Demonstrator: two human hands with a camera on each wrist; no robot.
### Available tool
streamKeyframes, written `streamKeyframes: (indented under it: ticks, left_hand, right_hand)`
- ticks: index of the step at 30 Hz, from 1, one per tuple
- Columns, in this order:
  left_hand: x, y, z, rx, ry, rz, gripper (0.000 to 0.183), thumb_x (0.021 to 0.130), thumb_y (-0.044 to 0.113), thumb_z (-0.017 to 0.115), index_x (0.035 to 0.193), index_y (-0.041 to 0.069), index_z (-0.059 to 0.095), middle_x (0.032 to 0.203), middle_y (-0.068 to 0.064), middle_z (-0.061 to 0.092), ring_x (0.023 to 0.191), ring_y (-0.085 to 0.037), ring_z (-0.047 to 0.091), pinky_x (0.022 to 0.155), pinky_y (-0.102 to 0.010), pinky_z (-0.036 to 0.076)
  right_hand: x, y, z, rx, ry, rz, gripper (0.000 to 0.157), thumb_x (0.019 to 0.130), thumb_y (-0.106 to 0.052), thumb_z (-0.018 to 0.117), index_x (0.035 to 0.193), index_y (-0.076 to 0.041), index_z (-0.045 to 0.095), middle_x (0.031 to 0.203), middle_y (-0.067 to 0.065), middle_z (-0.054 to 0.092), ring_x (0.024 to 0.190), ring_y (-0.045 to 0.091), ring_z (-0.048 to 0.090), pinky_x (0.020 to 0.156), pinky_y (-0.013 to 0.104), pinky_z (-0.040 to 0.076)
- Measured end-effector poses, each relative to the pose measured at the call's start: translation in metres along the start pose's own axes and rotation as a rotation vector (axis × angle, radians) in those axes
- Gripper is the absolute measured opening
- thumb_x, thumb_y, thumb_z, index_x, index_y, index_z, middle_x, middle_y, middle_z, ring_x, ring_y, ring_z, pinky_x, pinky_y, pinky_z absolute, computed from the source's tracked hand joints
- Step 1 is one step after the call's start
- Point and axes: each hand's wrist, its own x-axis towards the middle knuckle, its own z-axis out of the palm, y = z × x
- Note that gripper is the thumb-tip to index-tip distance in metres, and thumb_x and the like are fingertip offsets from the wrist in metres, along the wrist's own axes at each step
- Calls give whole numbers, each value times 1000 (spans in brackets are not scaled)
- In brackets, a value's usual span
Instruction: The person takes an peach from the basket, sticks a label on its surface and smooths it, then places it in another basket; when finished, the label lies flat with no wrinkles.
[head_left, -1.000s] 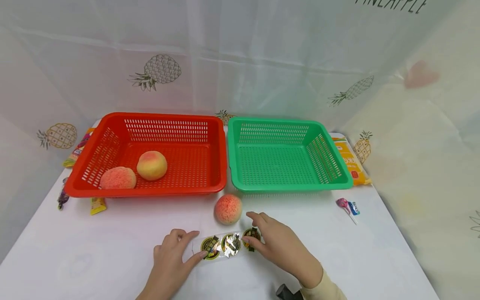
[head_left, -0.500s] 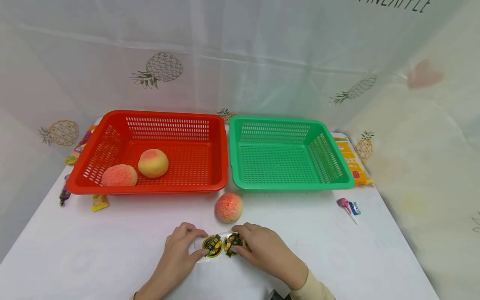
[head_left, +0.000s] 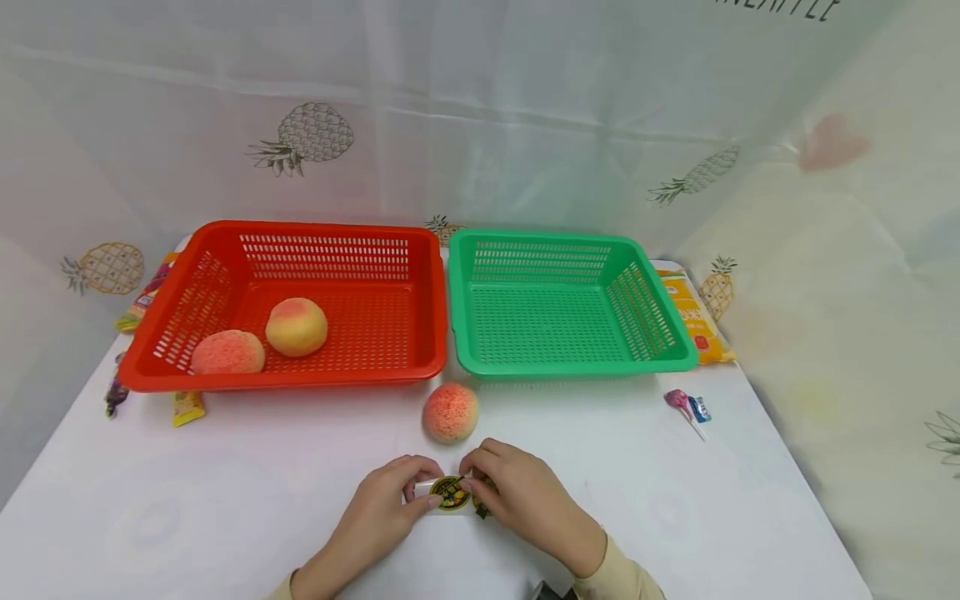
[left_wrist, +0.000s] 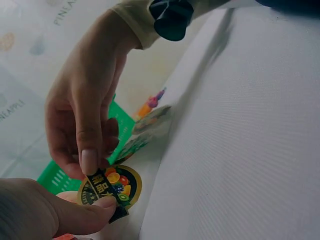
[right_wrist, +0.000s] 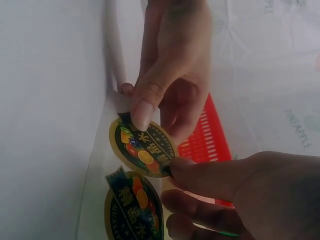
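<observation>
A clear strip bearing round black-and-gold fruit stickers is held between my two hands, just above the table's near middle. My left hand pinches its left part between thumb and fingers. My right hand pinches at the right edge of the same sticker. In the right wrist view this sticker has both thumbs at its ends, and a second sticker lies below it on the strip. The left wrist view shows the sticker between both hands' fingertips. A peach sits just beyond the hands.
Two peaches lie in a red basket at the back left. A green basket stands right of it. A lollipop and a small blue packet lie at right, a yellow packet at left. An orange bag is behind the green basket.
My right hand has moved left along the strip, from the far sticker to the one nearest my left hand. My left hand has shifted slightly right, and the hands are closer together.
</observation>
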Motion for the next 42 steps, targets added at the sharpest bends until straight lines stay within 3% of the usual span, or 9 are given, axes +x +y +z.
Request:
streamKeyframes:
  ticks: [6,11,14,23,26,32,35,38,42]
  left_hand:
    - [0,0,-1,-81,-61,-53,29,69,21,75,94,26,59,86,11,57,60,1,45,56,-17,39]
    - [1,-1,-7,-223,-139,-175,23,79,37,63,98,24,58,85,4,57,60,-4,48,52,-20,40]
    - [2,-3,-10,-263,-161,-219,21,84,37,57,99,22,58,82,3,57,56,-6,49,49,-21,38]
    - [1,-3,-13,-263,-163,-195,15,81,13,63,94,17,59,79,3,56,49,-6,52,46,-21,39]
    - [-1,-4,-13,-209,-161,-171,17,79,10,65,92,19,60,78,4,56,50,-4,49,47,-21,39]
    - [-3,-7,-13,5,-85,-110,21,75,12,69,87,27,61,79,14,50,57,0,39,52,-17,36]
    - [3,-5,-12,83,-20,-116,22,75,18,70,93,25,60,86,12,48,62,-2,39,54,-17,35]
    - [16,2,-12,108,55,-108,41,75,28,70,111,18,53,97,5,49,72,-6,44,61,-20,39]
    - [34,10,-11,100,125,-37,73,72,37,71,131,14,35,118,-4,45,101,-15,47,82,-31,44]
  right_hand:
    - [-2,2,2,27,-4,9,5,83,-26,61,86,-22,59,79,-16,51,67,-4,44,61,12,41]
    - [-2,5,4,35,-4,14,5,83,-25,61,85,-22,58,78,-16,50,66,-4,44,60,12,40]
    - [-2,5,4,64,-15,19,5,84,-26,61,85,-22,57,79,-16,51,67,-4,45,61,12,41]
    - [-6,5,-6,341,-84,6,4,86,-26,58,84,-23,55,77,-15,53,64,-4,46,55,12,40]
    - [-6,7,-14,427,-114,31,4,87,-28,55,86,-24,55,76,-12,56,64,-2,49,52,14,41]
    - [-2,17,-29,453,-51,42,4,88,-27,54,91,-24,55,77,-9,61,69,-1,53,56,17,43]
    - [-1,19,-33,461,4,17,5,87,-18,56,92,-19,56,79,-7,62,70,1,55,57,19,44]
    - [0,13,-42,485,25,18,8,85,-9,57,92,-13,56,80,-2,63,69,6,57,57,21,45]
    - [2,6,-52,502,37,14,17,84,-3,57,100,-9,54,79,3,63,67,11,57,58,22,46]
